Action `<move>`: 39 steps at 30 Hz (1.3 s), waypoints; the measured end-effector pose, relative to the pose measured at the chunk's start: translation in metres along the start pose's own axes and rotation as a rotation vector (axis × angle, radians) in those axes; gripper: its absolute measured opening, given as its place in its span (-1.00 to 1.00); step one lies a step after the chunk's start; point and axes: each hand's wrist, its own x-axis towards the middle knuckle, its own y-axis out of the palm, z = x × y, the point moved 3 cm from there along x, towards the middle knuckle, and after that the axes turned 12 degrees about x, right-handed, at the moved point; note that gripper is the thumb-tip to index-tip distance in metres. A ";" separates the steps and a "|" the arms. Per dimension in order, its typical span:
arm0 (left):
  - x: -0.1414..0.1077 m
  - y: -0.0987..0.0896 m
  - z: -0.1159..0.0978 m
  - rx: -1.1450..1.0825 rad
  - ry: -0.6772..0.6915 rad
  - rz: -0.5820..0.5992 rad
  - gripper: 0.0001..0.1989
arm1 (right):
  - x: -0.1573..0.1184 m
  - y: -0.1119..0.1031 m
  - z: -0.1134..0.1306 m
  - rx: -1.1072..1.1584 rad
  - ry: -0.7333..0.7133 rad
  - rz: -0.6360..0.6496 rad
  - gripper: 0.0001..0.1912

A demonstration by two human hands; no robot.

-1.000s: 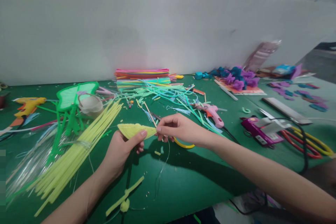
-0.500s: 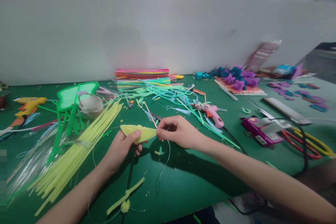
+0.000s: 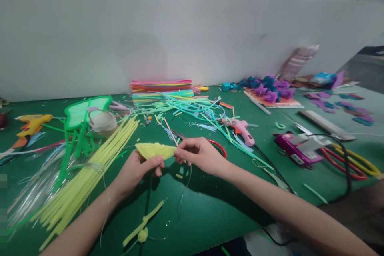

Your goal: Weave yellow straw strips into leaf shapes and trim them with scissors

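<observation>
A fuzzy yellow pipe-cleaner piece, wide at one end and tapering to a point, is held above the green table. My left hand grips its lower side, thumb laid along the front. At the pointed right end, my right hand pinches the tip between thumb and fingers. A thin clear thread hangs down below that hand. On the table beneath lies a small yellow piece with a stem and a round knob. Red-handled scissors lie partly hidden behind my right hand.
Left stand a bundle of yellow pipe cleaners, a green winged form and a yellow glue gun. Loose teal strips, a pink glue gun with cable and a purple power strip lie right. A white partition stands behind.
Both hands and the yellow piece shift slightly left in view. More of the scissors' red handle shows behind my right hand. The grip looks the same.
</observation>
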 end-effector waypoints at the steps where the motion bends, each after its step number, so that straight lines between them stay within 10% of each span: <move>1: 0.000 0.000 0.000 -0.016 -0.008 -0.006 -0.76 | 0.001 0.000 0.000 0.003 0.005 0.008 -0.66; 9: 0.005 -0.007 0.002 0.024 -0.124 -0.213 -0.66 | -0.002 0.003 0.006 -0.243 -0.295 -0.399 -0.68; 15: 0.007 -0.012 -0.007 -0.175 -0.062 -0.220 -0.76 | 0.000 0.014 -0.006 0.057 -0.159 -0.226 -0.54; 23: -0.010 0.006 -0.034 -0.266 -0.009 0.122 -0.56 | 0.000 0.005 0.012 0.996 0.149 0.185 -0.22; 30: -0.007 -0.025 -0.029 0.312 0.153 -0.522 -0.73 | -0.002 -0.007 0.019 1.107 0.125 0.227 -0.45; 39: 0.006 -0.030 -0.014 0.039 0.032 -0.439 -0.70 | -0.005 0.006 0.012 1.056 0.192 0.241 -0.37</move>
